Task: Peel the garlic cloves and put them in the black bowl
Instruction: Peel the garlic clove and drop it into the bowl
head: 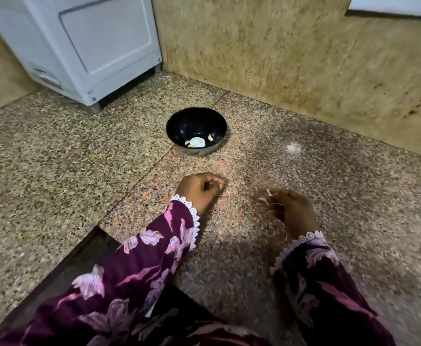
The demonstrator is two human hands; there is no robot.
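Head view looks down on a black bowl (pixel 196 131) standing on the speckled stone floor (pixel 55 158), with a few pale peeled garlic cloves (pixel 197 142) in its bottom, beyond both hands and nearer the left one. The left hand (pixel 199 189) is curled with its fingertips pinched together, though what they hold is too small to tell; the right hand (pixel 290 208), blurred, has bent fingers around pale bits of garlic skin (pixel 266 196). A white appliance (pixel 79 46) stands back left against the stone wall (pixel 279 58).
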